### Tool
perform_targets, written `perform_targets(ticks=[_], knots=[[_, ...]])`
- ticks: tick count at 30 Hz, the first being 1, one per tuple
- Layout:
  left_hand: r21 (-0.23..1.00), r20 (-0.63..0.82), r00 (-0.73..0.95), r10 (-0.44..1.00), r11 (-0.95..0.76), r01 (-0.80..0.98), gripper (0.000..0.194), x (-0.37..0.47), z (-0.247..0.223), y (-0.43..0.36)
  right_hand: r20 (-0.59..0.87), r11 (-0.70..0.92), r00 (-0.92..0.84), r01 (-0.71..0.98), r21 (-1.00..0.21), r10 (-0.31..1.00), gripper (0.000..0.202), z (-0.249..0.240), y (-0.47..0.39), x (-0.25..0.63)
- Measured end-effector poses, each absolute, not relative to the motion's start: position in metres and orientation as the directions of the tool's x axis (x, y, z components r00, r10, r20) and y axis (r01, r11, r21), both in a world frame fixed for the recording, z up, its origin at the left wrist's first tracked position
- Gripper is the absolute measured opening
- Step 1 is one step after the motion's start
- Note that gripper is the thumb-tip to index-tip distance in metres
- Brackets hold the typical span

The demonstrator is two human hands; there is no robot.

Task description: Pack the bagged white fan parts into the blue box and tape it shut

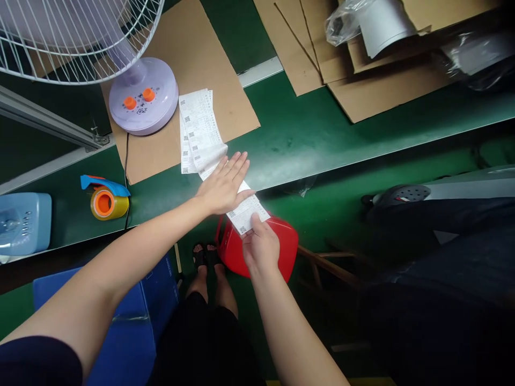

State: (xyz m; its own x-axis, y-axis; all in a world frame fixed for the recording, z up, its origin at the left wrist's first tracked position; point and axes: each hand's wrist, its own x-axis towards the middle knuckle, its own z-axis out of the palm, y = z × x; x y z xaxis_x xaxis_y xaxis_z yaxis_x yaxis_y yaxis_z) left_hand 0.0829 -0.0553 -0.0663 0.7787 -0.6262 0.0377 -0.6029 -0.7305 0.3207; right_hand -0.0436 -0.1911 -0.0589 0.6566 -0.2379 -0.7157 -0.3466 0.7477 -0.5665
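Note:
A strip of white printed labels (200, 128) with small square codes runs from the cardboard sheet across the green bench to its front edge. My left hand (223, 185) lies flat over the strip, fingers stretched out, covering its middle. Past the bench edge, my right hand (261, 246) pinches the near end of the same strip between thumb and fingers. Another printed sheet (186, 155) lies partly under the strip on the cardboard (225, 75).
A lilac fan (161, 115) stands on the cardboard. Left are a tape dispenser (105, 201) and a blue plastic device (26, 225). Below the bench (306, 134) are a red stool (285, 241) and a blue box (124, 343). Cardboard pieces (374, 102) lie back right; a dark-clothed person (450, 279) is at right.

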Motion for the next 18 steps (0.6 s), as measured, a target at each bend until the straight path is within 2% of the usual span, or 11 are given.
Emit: perform_targets(ticks=[8,13,18], knots=[[0.287,0.0,0.768,-0.64,-0.736,-0.613,0.083,0.086,-0.064,-0.055,-0.793,0.812,0.56,-0.332,-0.481,-0.24,0.048,-0.078,-0.182,-0.05],[0.285,0.007,0.764,-0.645,-0.731,-0.62,0.082,0.086,-0.063,-0.055,-0.911,0.813,0.35,-0.451,-0.368,-0.218,0.039,-0.117,-0.183,-0.093],[0.334,0.049,0.754,-0.655,-0.701,-0.631,0.069,0.089,-0.061,-0.051,-0.968,0.78,0.213,-0.58,-0.236,-0.135,0.046,-0.136,-0.188,-0.166]])
